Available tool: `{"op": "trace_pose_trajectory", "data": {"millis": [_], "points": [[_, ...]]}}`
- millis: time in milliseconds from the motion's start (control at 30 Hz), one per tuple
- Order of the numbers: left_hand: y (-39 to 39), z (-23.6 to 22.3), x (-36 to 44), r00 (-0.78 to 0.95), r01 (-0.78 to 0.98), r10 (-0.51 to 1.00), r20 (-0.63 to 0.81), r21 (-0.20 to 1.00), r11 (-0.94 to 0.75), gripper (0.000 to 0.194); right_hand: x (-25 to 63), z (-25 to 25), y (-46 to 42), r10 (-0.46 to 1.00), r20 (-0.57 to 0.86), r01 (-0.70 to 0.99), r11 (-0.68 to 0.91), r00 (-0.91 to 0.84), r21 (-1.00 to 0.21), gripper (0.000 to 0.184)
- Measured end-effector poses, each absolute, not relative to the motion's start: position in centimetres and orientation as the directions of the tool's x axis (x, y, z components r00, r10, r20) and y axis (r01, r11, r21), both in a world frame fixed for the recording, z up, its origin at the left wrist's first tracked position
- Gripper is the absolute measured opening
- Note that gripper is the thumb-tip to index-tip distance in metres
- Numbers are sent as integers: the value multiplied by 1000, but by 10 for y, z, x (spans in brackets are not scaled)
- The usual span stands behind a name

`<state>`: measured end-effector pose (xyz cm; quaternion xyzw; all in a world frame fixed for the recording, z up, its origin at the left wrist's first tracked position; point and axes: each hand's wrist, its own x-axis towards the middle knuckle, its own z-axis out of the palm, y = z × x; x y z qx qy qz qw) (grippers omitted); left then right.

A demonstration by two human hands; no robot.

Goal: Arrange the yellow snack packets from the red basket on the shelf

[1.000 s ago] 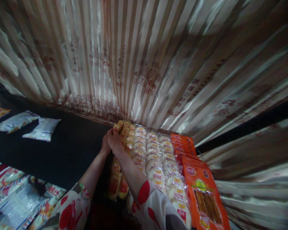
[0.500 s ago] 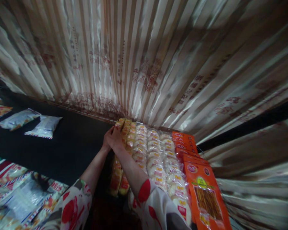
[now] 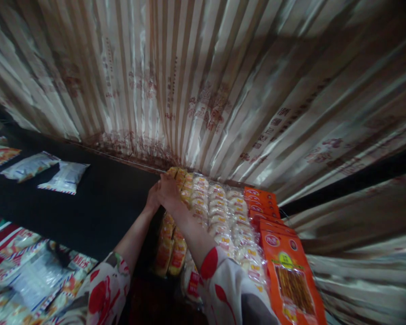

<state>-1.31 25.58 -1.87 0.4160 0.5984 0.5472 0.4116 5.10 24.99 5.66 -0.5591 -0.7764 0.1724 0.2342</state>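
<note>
Both my hands meet at the far end of a row of yellow-orange snack packs (image 3: 172, 246) standing on a dark shelf (image 3: 98, 207). My right hand (image 3: 168, 192) lies on top of the far packs with its fingers curled over them. My left hand (image 3: 153, 201) presses against the left side of the same row, mostly hidden behind the right hand. Rows of clear-wrapped pale round cakes (image 3: 219, 216) stand just right of the yellow packs. Both forearms wear white sleeves with red flowers.
Orange flat packets (image 3: 289, 271) stand right of the cakes. Two white pouches (image 3: 65, 177) lie on the shelf's far left. A striped shiny sheet (image 3: 203, 81) covers the wall behind. Red-and-white packets (image 3: 27, 275) fill a lower level at the bottom left.
My hands have slid a little farther back along the yellow row toward the wall. The view has shifted slightly.
</note>
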Motion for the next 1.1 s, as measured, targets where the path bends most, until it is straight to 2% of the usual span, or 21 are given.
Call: {"op": "trace_pose_trajectory", "data": {"millis": [133,233,533,900,1100], "points": [[252,-14,-15,-237,27,971,15,1000,-9,33,69,61,259,916,139,862,402,-377,-309,32],[252,-12,-13,-240,66,971,21,998,-5,36,78,62,260,911,82,880,412,-404,-237,30],[251,-8,-12,-223,116,974,40,993,-15,40,84,53,260,894,141,877,445,-424,-180,28],[252,-13,-12,-215,167,976,24,986,12,44,87,48,260,905,118,884,426,-410,-195,29],[250,-7,-11,-211,198,978,-5,979,48,40,86,51,261,906,98,893,423,-413,-152,30]]}}
